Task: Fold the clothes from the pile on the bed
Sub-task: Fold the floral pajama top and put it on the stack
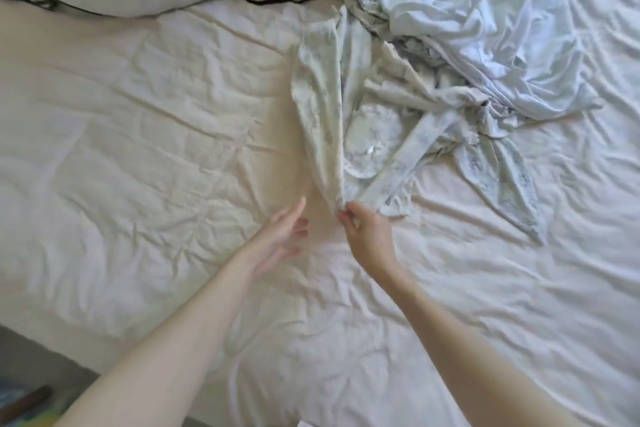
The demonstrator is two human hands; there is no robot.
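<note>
Clothes pile (467, 55) lies crumpled on the bed (138, 114), beyond and outward of the right hand (367, 236). One pale printed garment (322, 121) trails from the pile toward the person; the right hand pinches its near end between fingertips. Left hand (284, 236) hovers just beside, fingers spread, holding nothing. Judgement: draw the garment clear of the tangle (its other limbs look knotted into neighbours), then bring the left hand onto a second corner before spreading it flat.
</note>
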